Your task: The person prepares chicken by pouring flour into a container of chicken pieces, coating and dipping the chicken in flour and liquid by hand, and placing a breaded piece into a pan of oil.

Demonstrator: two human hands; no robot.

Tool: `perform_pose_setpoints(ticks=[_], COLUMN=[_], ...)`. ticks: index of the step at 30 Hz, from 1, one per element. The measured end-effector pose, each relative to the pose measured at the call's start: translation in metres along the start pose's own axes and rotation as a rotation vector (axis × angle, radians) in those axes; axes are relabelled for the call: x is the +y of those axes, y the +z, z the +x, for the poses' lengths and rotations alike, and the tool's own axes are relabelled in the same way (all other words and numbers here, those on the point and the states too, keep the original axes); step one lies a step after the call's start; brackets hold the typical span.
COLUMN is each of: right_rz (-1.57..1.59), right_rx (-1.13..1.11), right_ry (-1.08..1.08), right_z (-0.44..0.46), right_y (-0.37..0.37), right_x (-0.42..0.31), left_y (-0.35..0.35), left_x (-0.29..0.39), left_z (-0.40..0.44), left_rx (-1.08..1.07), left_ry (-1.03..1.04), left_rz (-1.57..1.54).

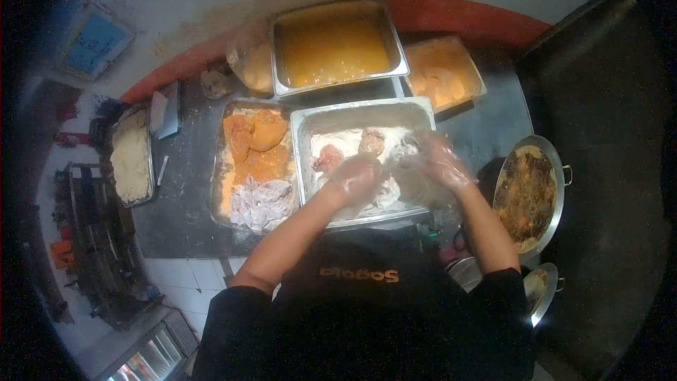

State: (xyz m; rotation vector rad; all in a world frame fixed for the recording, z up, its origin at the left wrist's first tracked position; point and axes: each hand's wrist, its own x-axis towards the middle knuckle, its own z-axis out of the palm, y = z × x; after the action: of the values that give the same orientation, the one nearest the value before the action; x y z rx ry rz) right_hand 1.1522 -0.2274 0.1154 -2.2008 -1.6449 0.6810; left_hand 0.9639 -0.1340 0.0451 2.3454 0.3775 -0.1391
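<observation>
Both my hands wear clear plastic gloves and are over a deep steel pan (363, 107) of white flour. My left hand (356, 180) is low over the flour, beside a pinkish raw meat piece (328, 159). A second meat piece (371, 142), partly floured, lies just beyond that hand. At the pan's right side, my right hand (443, 162) is smeared by motion near a whitish floured lump (405, 148); I cannot make out whether it touches it. The fingers of both hands are too blurred or hidden to read.
Left of the pan, a tray (217, 197) bears orange-coated meat (261, 141) and floured pieces (261, 201). Behind stands a pan of amber liquid (335, 42), with an orange powder tray (443, 74) beside it. A tray of pale flour (132, 159) is far left. Round pans (529, 194) stand right.
</observation>
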Motion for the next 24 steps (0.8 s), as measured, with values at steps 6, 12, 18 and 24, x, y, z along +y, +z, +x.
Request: perform_pose_setpoints(ticks=[6, 12, 18, 24], right_rz=[0.186, 0.596, 0.489, 0.459], right_rx=[0.214, 0.171, 0.474, 0.626], right_ry=[-0.082, 0.184, 0.169, 0.085], right_z=[0.011, 0.015, 0.025, 0.030], right_y=[0.057, 0.071, 0.089, 0.094], right_x=[0.037, 0.032, -0.039, -0.048], left_y=[-0.032, -0.059, -0.030, -0.030], left_x=[0.020, 0.015, 0.020, 0.022], left_z=[-0.033, -0.034, -0.016, -0.016], left_rx=[0.487, 0.482, 0.838, 0.747], left_ry=[-0.086, -0.341, -0.446, -0.297], left_rz=[-0.055, 0.407, 0.023, 0.177])
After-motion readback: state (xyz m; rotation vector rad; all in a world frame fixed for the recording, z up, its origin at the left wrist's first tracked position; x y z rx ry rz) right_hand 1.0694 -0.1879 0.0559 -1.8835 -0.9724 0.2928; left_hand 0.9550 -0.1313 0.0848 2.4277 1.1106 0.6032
